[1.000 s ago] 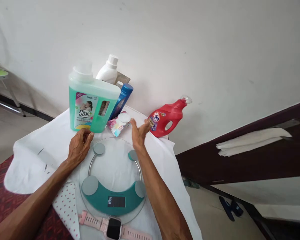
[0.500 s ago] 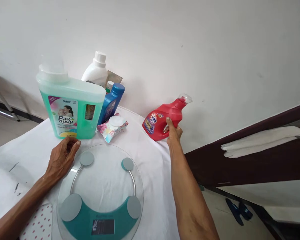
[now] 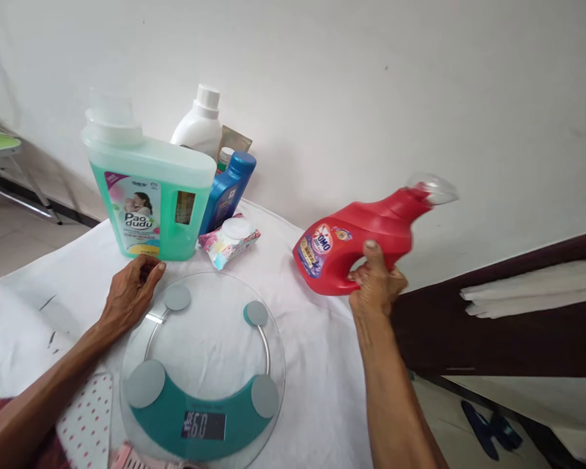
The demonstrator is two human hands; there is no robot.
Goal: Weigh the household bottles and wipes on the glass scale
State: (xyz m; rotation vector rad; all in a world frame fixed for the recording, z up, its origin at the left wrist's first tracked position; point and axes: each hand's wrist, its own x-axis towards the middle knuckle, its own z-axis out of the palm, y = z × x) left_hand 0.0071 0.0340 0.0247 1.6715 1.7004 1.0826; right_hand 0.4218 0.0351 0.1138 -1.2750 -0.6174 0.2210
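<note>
My right hand [image 3: 378,283] is closed round the handle of a red laundry detergent bottle [image 3: 336,225]. The bottle is tilted, its clear cap pointing to the upper right beside the wall. My left hand [image 3: 134,290] rests on the white cloth at the foot of a large green liquid jug [image 3: 168,244], loosely curled with the thumb apart and nothing held; whether it touches the jug I cannot tell. Between my arms lies a round glass scale [image 3: 209,332], with lit digits on its display [image 3: 203,425]. A pack of wipes [image 3: 229,241] sits beyond it.
Behind the jug stand a white bottle [image 3: 200,133] and a blue bottle [image 3: 229,192]. A polka-dot item [image 3: 88,420] lies under my left forearm. The wall [image 3: 322,91] borders the table's far side. Slippers [image 3: 491,430] are on the floor at right.
My right hand has brought the red detergent bottle nearer and to the right, tipping it further over. The scale's display shows different digits. My left hand stays by the jug.
</note>
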